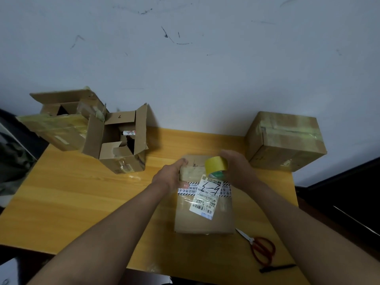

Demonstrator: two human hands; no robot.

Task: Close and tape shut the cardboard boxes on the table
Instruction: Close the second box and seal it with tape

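A closed cardboard box (203,221) with a white shipping label lies in the middle of the wooden table (82,202). My left hand (171,175) grips its far left corner, thumb on top of the box. Just above the far end of that box, my right hand (238,171) holds a yellow tape roll (216,165). At the back left stand two open boxes, a small one (121,140) with raised flaps and things inside, and a larger one (59,122) behind it. A taped-shut box (285,140) sits at the back right.
Red-handled scissors (261,248) and a black pen (277,268) lie near the table's front right edge. A grey scuffed wall (185,58) rises directly behind the table. Dark floor or furniture borders both sides.
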